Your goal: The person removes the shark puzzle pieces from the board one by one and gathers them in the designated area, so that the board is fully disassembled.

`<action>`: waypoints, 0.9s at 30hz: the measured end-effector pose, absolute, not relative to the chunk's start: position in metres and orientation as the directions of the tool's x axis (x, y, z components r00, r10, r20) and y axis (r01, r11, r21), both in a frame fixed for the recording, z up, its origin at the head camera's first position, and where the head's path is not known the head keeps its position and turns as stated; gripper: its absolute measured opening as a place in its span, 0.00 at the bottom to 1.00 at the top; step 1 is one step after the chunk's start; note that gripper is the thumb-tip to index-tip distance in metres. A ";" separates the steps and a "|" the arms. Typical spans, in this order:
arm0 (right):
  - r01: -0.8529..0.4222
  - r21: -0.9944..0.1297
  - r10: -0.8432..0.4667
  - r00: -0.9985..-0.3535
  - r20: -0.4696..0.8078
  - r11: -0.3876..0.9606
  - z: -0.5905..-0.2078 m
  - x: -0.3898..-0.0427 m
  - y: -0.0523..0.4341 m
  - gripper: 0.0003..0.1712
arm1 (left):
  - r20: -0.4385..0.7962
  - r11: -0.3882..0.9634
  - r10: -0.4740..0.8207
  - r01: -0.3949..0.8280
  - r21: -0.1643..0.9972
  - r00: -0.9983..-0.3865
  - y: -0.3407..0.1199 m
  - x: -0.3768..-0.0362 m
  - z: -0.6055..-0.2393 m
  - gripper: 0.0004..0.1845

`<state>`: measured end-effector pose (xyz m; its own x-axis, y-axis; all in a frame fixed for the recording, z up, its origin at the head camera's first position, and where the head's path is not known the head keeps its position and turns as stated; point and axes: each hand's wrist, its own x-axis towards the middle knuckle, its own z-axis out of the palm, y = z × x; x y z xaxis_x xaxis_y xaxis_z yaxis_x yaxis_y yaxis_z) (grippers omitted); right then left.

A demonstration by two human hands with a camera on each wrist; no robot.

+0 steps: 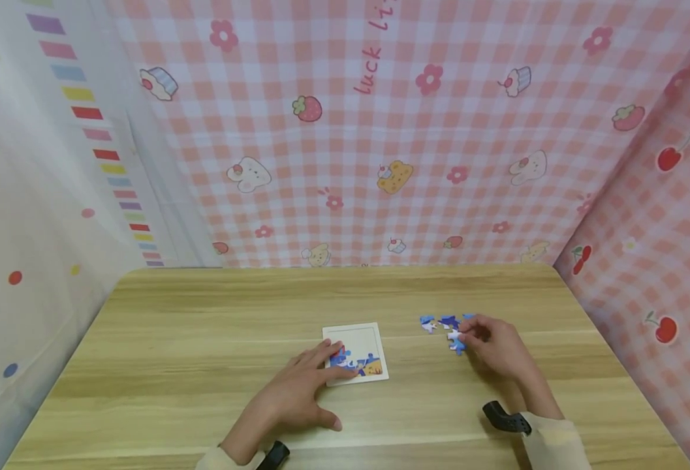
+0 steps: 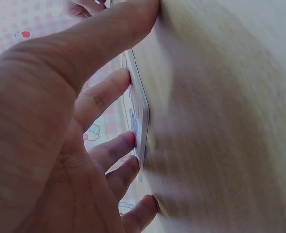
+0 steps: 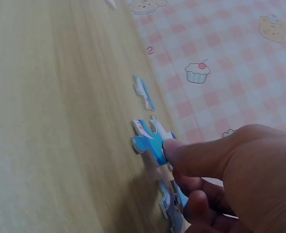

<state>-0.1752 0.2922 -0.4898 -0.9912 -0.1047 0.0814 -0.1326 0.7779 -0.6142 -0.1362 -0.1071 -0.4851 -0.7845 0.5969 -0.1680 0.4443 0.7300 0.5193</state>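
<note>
Head view shows the left hand (image 1: 300, 395) nearest the viewer, lying flat on the wooden table (image 1: 203, 339) with straight, spread fingers whose tips rest on the near left corner of the puzzle tray (image 1: 356, 352). The left wrist view confirms this: the fingertips (image 2: 128, 140) press against the tray's thin edge (image 2: 142, 121), gripping nothing. The white-framed tray lies flat; its lower part holds a few joined blue and orange pieces (image 1: 358, 365), while its upper part shows bare white board.

To the right of the tray, well apart from it, the right hand (image 1: 494, 349) rests on the table with its fingers curled down over a small cluster of loose puzzle pieces (image 1: 446, 325). In the right wrist view, a fingertip (image 3: 174, 150) presses on a blue and white piece (image 3: 150, 138) lying flat; whether the thumb also pinches it cannot be told. One more loose piece (image 3: 143, 92) lies just beyond it.

Behind the tray, at the table's far edge, hangs a pink checked cloth (image 1: 380, 130) printed with cupcakes, strawberries and flowers.
</note>
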 end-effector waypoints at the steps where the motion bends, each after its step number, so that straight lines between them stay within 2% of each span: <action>1: -0.133 -0.601 -0.101 -0.991 0.087 0.788 -0.490 -0.175 0.292 0.02 | -0.166 0.729 0.598 0.446 0.519 -0.784 -0.107 -0.136 -0.485 0.42; 16: -0.124 -0.546 -0.085 -0.992 0.096 0.829 -0.492 -0.178 0.287 0.06 | -0.183 0.737 0.587 0.427 0.524 -0.789 -0.106 -0.136 -0.484 0.41; 27: -0.128 -0.529 -0.078 -0.990 0.116 0.839 -0.493 -0.178 0.286 0.05 | -0.180 0.736 0.587 0.428 0.525 -0.789 -0.106 -0.136 -0.485 0.41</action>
